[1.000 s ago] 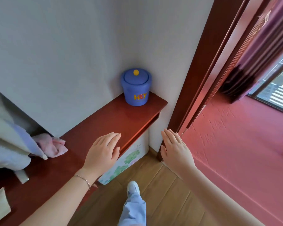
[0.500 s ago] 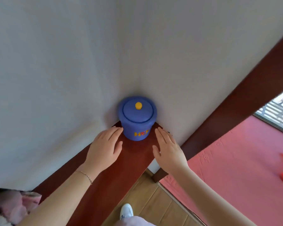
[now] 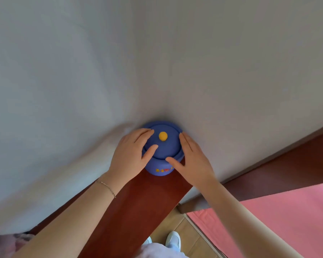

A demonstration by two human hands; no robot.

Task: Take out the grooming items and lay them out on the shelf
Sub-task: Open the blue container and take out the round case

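A round blue jar (image 3: 161,170) with yellow lettering stands at the far end of the dark red wooden shelf (image 3: 138,205), pushed into the corner of two white walls. Its blue lid (image 3: 164,148) with a yellow knob (image 3: 163,136) is on. My left hand (image 3: 131,155) wraps the jar's left side, fingers and thumb resting on the lid. My right hand (image 3: 192,161) presses against the right side, thumb across the front rim. The jar's contents are hidden.
White walls close in behind and to the left of the jar. A dark wooden door frame (image 3: 287,170) runs along the right, with pink flooring (image 3: 287,220) beyond it. A pink cloth (image 3: 6,244) lies on the shelf at the lower left. My shoes (image 3: 172,241) stand on wooden floor.
I have stepped closer to the corner. Both hands moved forward along the shelf, from either side of the jar's base up onto its lid and sides.
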